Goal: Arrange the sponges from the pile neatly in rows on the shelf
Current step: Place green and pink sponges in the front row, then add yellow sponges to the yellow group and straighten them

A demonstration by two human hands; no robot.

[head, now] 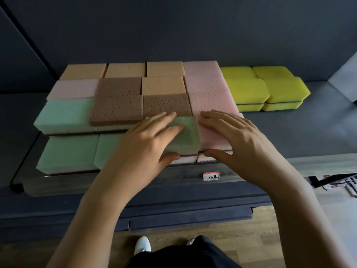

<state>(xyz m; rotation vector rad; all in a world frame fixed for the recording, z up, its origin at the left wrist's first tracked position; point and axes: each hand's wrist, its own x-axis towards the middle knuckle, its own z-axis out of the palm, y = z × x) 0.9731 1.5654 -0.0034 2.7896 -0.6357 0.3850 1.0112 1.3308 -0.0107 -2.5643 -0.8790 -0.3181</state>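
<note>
Sponges lie in stacked rows on the dark shelf: orange ones at the back, brown sponges in the middle, mint green ones at the left front, pink ones to the right. My left hand lies flat on a green sponge at the front, fingers straight on top and thumb against its front edge. My right hand rests with straight fingers on the front pink sponge beside it, thumb at that sponge's front edge.
Yellow scouring sponges stand stacked in two rows at the right of the shelf. A small price label sticks on the shelf's front edge. Below are a lower dark shelf, wooden floor and my white shoes.
</note>
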